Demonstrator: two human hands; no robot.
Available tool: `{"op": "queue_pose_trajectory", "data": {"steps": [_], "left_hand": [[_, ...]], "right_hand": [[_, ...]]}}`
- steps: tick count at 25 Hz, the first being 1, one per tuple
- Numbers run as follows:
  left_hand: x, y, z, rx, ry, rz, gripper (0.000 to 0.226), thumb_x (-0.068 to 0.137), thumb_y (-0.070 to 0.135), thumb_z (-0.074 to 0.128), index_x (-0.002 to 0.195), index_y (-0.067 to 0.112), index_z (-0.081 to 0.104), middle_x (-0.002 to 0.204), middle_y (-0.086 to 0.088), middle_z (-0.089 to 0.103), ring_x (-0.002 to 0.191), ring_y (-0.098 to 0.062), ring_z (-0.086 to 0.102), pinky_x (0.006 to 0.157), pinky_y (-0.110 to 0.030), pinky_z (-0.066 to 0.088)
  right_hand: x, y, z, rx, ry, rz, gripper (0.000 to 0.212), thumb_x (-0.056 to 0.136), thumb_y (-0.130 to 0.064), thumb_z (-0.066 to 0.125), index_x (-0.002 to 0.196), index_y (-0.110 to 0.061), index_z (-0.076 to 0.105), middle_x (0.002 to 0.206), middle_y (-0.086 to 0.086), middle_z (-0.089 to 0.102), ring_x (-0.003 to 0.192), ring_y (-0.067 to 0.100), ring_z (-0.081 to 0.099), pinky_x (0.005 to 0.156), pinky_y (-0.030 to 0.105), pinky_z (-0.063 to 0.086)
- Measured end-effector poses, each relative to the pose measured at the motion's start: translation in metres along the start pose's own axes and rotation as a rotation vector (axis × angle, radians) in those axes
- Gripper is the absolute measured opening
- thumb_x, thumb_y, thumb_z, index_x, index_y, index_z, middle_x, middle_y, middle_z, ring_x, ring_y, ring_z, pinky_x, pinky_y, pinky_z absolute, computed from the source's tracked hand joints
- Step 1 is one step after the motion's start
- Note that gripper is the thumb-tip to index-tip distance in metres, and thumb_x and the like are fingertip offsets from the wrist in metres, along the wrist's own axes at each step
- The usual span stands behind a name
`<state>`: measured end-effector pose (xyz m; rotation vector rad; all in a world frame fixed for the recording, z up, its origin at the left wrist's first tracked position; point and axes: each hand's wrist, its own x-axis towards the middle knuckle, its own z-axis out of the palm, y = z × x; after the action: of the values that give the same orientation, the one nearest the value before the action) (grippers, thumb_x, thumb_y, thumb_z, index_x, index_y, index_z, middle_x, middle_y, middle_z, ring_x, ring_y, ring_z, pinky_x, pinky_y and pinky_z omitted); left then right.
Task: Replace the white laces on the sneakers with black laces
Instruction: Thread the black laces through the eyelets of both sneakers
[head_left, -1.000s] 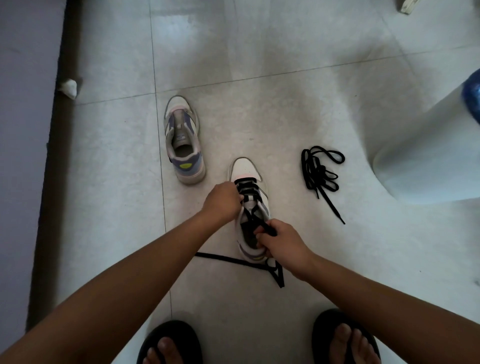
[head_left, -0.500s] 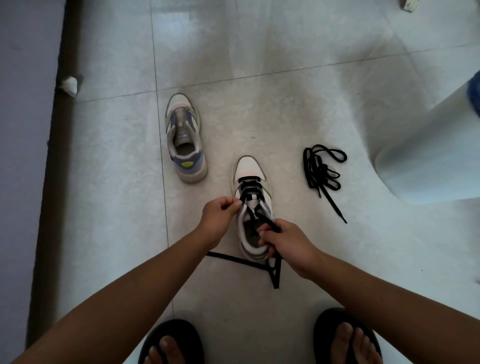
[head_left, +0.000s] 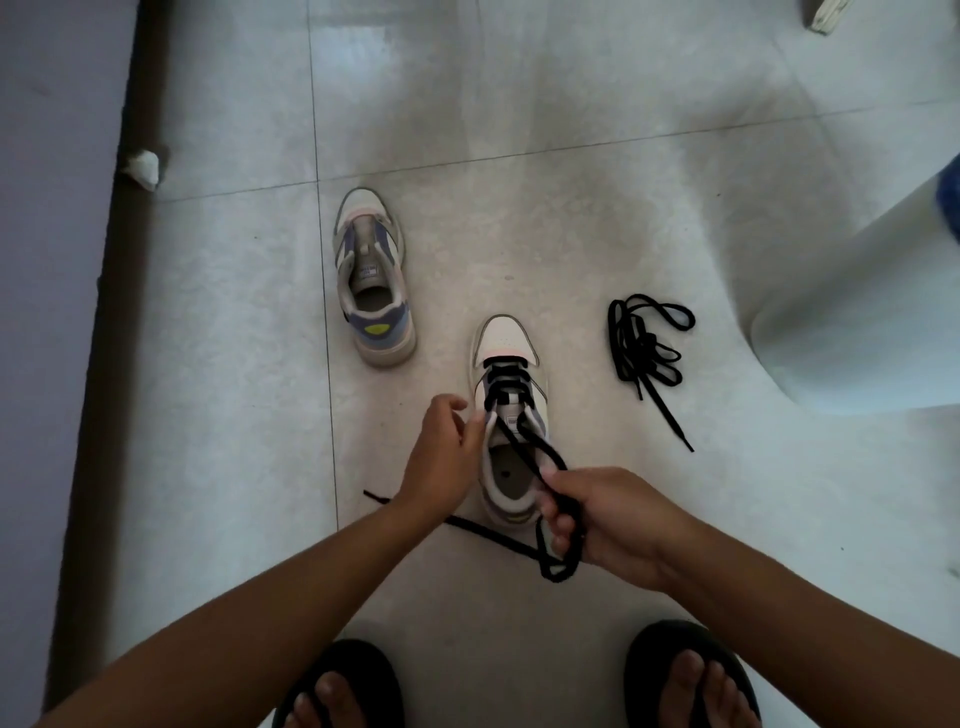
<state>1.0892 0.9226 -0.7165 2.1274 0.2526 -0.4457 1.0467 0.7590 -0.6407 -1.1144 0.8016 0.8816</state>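
Right hand (head_left: 608, 519) grips the flat black lace (head_left: 530, 447) taut while left hand (head_left: 447, 452) pinches the white low-top sneaker's (head_left: 511, 415) collar to steady it; spare black lace bundle (head_left: 647, 348) lies at two o'clock.

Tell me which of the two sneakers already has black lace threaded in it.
The near sneaker, between the hands: black lace crosses its lower eyelets. The far sneaker, up and to the left, shows no lace at all.
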Motion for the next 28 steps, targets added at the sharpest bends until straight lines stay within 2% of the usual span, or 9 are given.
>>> {"op": "queue_pose_trajectory", "data": {"steps": [2,4,8,13,19,21,24,26,28], "left_hand": [[-0.02,-0.006,0.005,0.228,-0.134,0.007,0.058,0.094,0.037,0.045,0.143,0.017,0.022,0.103,0.0,0.055,0.081,-0.016,0.058,0.065,-0.027,0.043],[-0.025,-0.006,0.012,0.47,-0.248,-0.024,0.07,0.094,0.036,0.041,0.148,0.012,0.004,0.104,-0.007,0.06,0.082,-0.023,0.06,0.064,-0.03,0.043],[-0.01,0.009,0.023,0.407,-0.214,-0.202,0.039,0.099,0.026,0.037,0.122,-0.005,0.037,0.115,-0.024,0.059,0.102,-0.036,0.059,0.078,-0.037,0.045],[0.0,0.014,0.019,0.468,-0.246,-0.284,0.035,0.101,0.028,0.036,0.117,-0.002,0.042,0.12,-0.02,0.058,0.109,-0.034,0.057,0.082,-0.033,0.044],[-0.007,0.04,-0.013,0.653,-0.301,-0.2,0.041,0.099,0.04,0.033,0.114,0.004,0.045,0.11,-0.015,0.061,0.097,-0.032,0.061,0.073,-0.032,0.043],[-0.014,0.051,-0.025,0.551,-0.234,-0.105,0.05,0.099,0.044,0.029,0.097,0.004,0.059,0.097,-0.014,0.067,0.087,-0.029,0.062,0.071,-0.033,0.044],[-0.036,0.069,-0.03,0.127,-0.4,-0.166,0.062,0.094,0.052,0.034,0.079,0.002,0.068,0.073,-0.01,0.068,0.067,-0.025,0.063,0.067,-0.033,0.049],[-0.046,0.071,-0.03,0.05,-0.468,-0.163,0.053,0.092,0.047,0.047,0.073,0.002,0.067,0.063,-0.007,0.061,0.06,-0.019,0.056,0.064,-0.031,0.046],[-0.046,0.067,-0.037,0.049,-0.442,-0.17,0.042,0.094,0.036,0.051,0.068,0.007,0.068,0.059,-0.002,0.061,0.056,-0.014,0.055,0.064,-0.028,0.046]], "right_hand": [[-0.015,0.004,0.004,0.047,-0.08,0.044,0.023,0.099,-0.023,0.045,0.094,-0.005,0.058,0.059,0.003,0.05,0.044,0.01,0.039,0.048,0.025,0.039],[-0.025,0.007,0.011,0.059,-0.116,0.021,0.027,0.1,-0.025,0.042,0.093,-0.004,0.057,0.058,0.005,0.051,0.043,0.011,0.04,0.047,0.026,0.041],[-0.035,0.019,0.017,-0.039,-0.061,-0.099,0.031,0.101,-0.025,0.04,0.089,-0.003,0.058,0.057,0.007,0.057,0.043,0.013,0.045,0.048,0.027,0.039],[-0.042,0.024,0.018,-0.324,0.025,-0.245,0.028,0.101,-0.021,0.038,0.093,-0.005,0.06,0.057,0.006,0.064,0.043,0.012,0.052,0.043,0.019,0.037],[-0.033,0.01,0.01,0.087,0.059,-0.259,0.01,0.097,-0.008,0.046,0.104,-0.009,0.054,0.071,0.015,0.068,0.058,0.02,0.063,0.056,0.029,0.052],[-0.031,0.009,0.008,0.036,0.012,-0.286,0.013,0.094,-0.002,0.049,0.097,-0.01,0.06,0.076,0.01,0.069,0.065,0.017,0.063,0.062,0.025,0.051],[-0.033,0.011,0.012,-0.492,-0.038,-0.49,0.02,0.09,-0.003,0.057,0.089,-0.017,0.071,0.089,-0.004,0.068,0.075,0.004,0.061,0.069,0.017,0.046],[-0.034,0.014,0.015,-0.772,-0.107,-0.626,0.018,0.09,-0.009,0.058,0.092,-0.02,0.072,0.102,-0.012,0.063,0.091,-0.001,0.06,0.08,0.014,0.046],[-0.036,0.011,0.01,-0.764,-0.061,-0.67,0.019,0.091,-0.013,0.058,0.096,-0.02,0.075,0.103,-0.016,0.064,0.098,-0.002,0.059,0.085,0.011,0.043]]}}
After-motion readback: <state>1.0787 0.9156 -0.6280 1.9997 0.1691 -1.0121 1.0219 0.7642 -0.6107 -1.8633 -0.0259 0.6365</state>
